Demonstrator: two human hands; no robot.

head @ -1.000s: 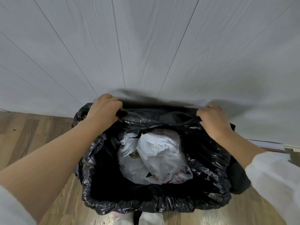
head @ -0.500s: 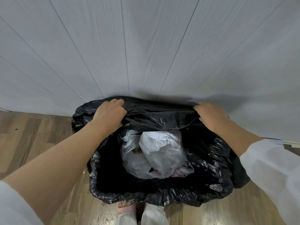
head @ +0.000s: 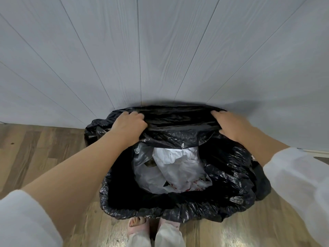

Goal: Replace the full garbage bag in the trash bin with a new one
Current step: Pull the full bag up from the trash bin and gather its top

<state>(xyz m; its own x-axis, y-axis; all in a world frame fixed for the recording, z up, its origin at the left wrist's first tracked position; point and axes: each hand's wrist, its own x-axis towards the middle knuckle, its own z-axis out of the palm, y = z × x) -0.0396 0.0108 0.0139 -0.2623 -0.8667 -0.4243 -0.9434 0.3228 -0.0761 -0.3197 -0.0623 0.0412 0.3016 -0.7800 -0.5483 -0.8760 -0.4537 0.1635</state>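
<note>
Head view. We see the black garbage bag [head: 229,168] standing on the wooden floor [head: 35,154] against the grey panelled wall [head: 160,50], its mouth open toward us. The bin itself is hidden under the plastic; we cannot tell its outline.

The left hand [head: 129,126] is closed on the far edge of the bag at its left corner, fingers curled over the gathered plastic. The right hand [head: 229,125] is closed on the same far edge at its right corner. Between the two hands the edge is stretched taut and lifted toward us, partly covering the opening.

Inside the bag lies white crumpled rubbish [head: 170,168] with some red print. Below the near rim we see our feet [head: 138,227].
</note>
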